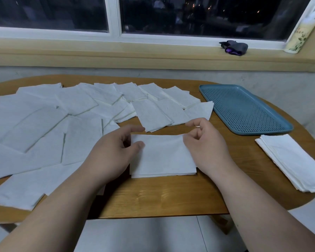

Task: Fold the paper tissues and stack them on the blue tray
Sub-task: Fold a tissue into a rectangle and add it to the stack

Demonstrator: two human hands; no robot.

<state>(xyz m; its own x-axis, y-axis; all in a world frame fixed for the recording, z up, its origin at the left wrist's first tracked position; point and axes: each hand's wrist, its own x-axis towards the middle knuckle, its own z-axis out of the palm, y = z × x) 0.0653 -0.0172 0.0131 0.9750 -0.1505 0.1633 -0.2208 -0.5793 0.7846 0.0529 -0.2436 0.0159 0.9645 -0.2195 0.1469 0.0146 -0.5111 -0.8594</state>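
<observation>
A folded tissue [162,157] lies on the table [171,193] between the hands. The left hand [113,153] is at its left edge and the right hand [205,142] at its upper right corner. Both are loosely curled; I cannot tell whether they pinch it.

Wooden surface [171,195], rounded along the far and right edges. Across the left half and the far middle, a loose spread of white tissues [44,128], lying flat, overlapping one another, reaching the near-left edge. At the far right, just beside the last sheet of that spread, a blue tray [244,108], perforated, set flat on the wood. Near the right edge, apart from the tray, a stack of folded tissues [295,160], laid diagonally. In the near middle, one folded tissue [162,157], layered edges toward the near side.
</observation>
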